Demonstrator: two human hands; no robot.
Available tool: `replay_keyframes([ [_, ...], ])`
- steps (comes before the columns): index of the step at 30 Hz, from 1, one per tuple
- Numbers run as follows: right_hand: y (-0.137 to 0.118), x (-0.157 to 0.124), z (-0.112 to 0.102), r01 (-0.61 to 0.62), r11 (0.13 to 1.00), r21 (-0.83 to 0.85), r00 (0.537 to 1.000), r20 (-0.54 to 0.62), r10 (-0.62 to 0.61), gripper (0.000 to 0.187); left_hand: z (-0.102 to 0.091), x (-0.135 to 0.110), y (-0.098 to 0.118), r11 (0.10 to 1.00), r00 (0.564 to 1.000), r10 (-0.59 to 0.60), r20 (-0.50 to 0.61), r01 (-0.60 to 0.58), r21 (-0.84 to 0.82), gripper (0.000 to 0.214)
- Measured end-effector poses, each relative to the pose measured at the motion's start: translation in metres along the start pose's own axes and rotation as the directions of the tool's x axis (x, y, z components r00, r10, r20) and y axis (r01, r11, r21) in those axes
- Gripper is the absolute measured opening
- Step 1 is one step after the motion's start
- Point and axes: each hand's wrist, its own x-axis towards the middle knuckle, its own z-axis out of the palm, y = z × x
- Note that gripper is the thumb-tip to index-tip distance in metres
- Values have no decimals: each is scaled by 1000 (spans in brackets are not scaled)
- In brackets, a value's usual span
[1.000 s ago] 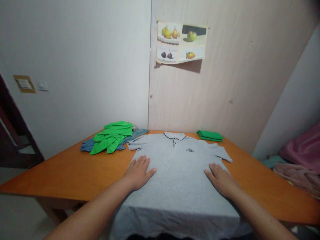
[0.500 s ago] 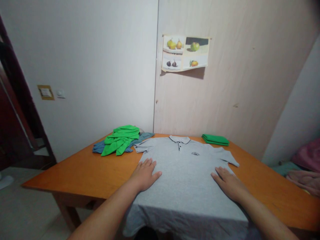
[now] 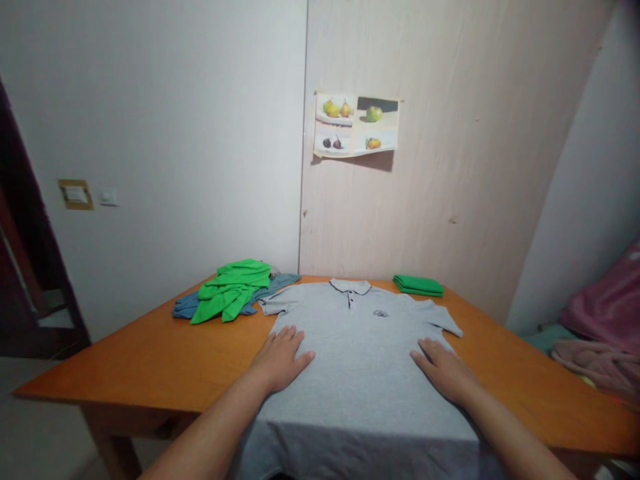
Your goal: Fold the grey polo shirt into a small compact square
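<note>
A grey polo shirt point(image 3: 355, 373) lies spread front side up on the wooden table, its collar toward the wall and its hem hanging over the near edge. It has dark buttons and a small dark logo on the chest. My left hand point(image 3: 281, 360) rests flat on the shirt's left side, fingers stretched out and thumb apart. On the opposite side my right hand point(image 3: 443, 367) lies flat too, its fingers extended along the shirt's edge. Neither hand grips the cloth.
Rumpled green cloth point(image 3: 233, 287) lies on blue-grey garments point(image 3: 186, 307) at the back left of the table point(image 3: 165, 363). A folded green cloth point(image 3: 419, 285) sits at the back right. Pink bedding point(image 3: 607, 310) is beyond the right side. A fruit picture point(image 3: 356, 125) hangs on the wall.
The whole view has shifted slightly, so the scene sits a little lower and further left. Both hands stay flat at the same places on the shirt, which looks unchanged.
</note>
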Motion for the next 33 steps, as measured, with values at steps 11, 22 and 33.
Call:
replay_keyframes([
  [11, -1, -2, -1, 1, 1000, 23, 1000, -12, -1, 71, -2, 0, -1, 1000, 1000, -4, 0, 4, -9, 82],
  [22, -3, -7, -4, -7, 999, 31, 1000, -23, 8, 70, -2, -2, -2, 1000, 1000, -8, 10, 8, -17, 79],
  [33, 10, -4, 7, 28, 999, 24, 998, -60, -27, 74, -7, -6, 4, 1000, 1000, 6, 10, -6, -20, 79],
])
